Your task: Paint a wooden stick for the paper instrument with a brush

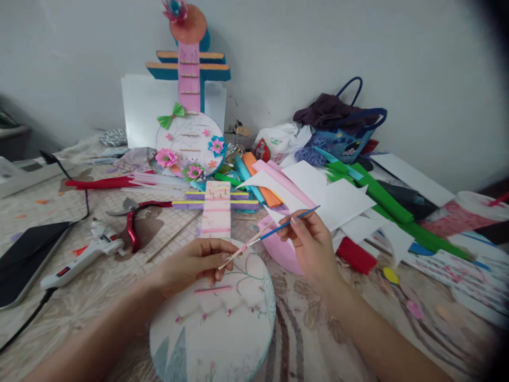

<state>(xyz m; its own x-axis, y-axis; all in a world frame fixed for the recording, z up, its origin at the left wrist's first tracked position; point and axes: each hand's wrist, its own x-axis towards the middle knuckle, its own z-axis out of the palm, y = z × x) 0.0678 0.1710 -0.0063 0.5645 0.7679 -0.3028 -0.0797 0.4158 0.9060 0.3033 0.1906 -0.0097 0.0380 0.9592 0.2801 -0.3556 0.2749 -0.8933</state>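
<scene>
My left hand (194, 262) pinches a thin pale stick (246, 245) over a round white disc (217, 323) painted with stems and small flowers; a pink strip lies on the disc. My right hand (310, 239) grips a slim blue paintbrush (296, 218) whose tip meets the stick. A pink and white ladder-like neck piece (217, 209) with purple and yellow cross bars lies just beyond the disc.
A finished guitar-shaped craft model (191, 122) stands against the wall. A white glue gun (81, 254), red-handled pliers (133, 217) and a dark tablet (27, 260) lie at left. Coloured foam rolls (382, 199), white paper sheets (338, 204) and a blue bag (345, 132) crowd the right.
</scene>
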